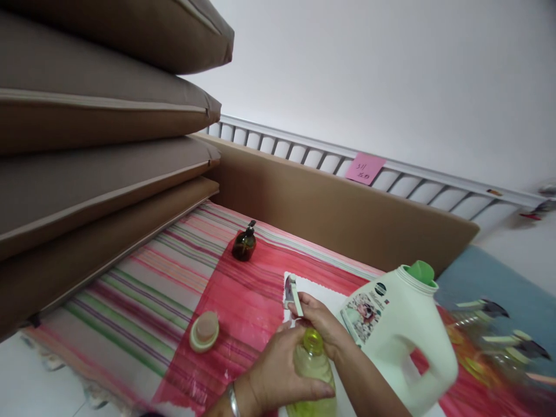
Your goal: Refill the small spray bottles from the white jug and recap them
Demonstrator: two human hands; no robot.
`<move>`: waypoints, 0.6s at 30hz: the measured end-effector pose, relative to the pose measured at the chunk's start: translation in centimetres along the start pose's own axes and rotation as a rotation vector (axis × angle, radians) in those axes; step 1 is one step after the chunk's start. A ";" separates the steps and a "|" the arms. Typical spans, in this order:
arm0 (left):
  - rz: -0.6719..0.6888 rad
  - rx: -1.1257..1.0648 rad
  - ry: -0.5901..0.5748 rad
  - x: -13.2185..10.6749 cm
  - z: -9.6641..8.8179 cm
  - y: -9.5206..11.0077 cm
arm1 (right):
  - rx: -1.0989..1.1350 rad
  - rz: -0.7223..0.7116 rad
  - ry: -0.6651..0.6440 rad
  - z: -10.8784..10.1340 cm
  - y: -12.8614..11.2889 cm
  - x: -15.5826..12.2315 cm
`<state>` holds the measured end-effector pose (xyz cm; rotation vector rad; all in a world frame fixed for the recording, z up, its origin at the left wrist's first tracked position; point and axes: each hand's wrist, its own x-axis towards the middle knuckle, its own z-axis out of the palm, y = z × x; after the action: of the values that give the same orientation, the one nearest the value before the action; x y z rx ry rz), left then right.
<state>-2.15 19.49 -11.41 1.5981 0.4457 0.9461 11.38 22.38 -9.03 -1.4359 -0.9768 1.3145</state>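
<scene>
My left hand (278, 370), with a bracelet at the wrist, is wrapped round a clear yellow bottle (315, 376) with an uncapped neck. Close above that neck, my right hand (321, 324) grips a pale spray head (294, 296); its lower end is hidden behind my fingers. Right of my hands stands a large pale green jug (391, 330), its green spout (420, 272) uncovered. A round pale cap (205, 332) with a beige top lies to the left on the red sheet.
A dark pump bottle (244, 244) stands farther back on the red sheet (243, 289). Blurred spray bottles (504, 347) are at the right. Stacked cushions (95, 174) rise on the left. A brown board (313, 197) and white railing (282, 149) with a pink note (365, 168) run behind.
</scene>
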 end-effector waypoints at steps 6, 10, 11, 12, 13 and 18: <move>-0.079 -0.111 -0.002 0.2 0.3 -1.0 | 0.060 0.067 -0.089 0.8 -0.1 -0.8; -0.084 -0.111 0.025 0.4 0.5 -0.6 | 0.095 0.064 -0.054 0.4 0.4 -1.5; -0.081 -0.097 0.039 0.4 0.5 -0.5 | 0.097 0.059 -0.040 0.3 0.4 -1.8; -0.074 -0.084 0.053 0.5 0.5 -0.3 | 0.094 0.053 -0.026 0.1 0.5 -2.1; -0.064 -0.079 0.064 0.5 0.4 -0.2 | 0.090 0.049 -0.014 -0.1 0.6 -2.5; 0.001 -0.191 0.099 0.4 0.2 -0.4 | -0.159 0.041 0.123 -3.9 1.3 -5.4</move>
<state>-1.74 19.75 -11.63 1.3834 0.4104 1.0406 14.61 16.45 -8.96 -1.6452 -0.9925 1.1839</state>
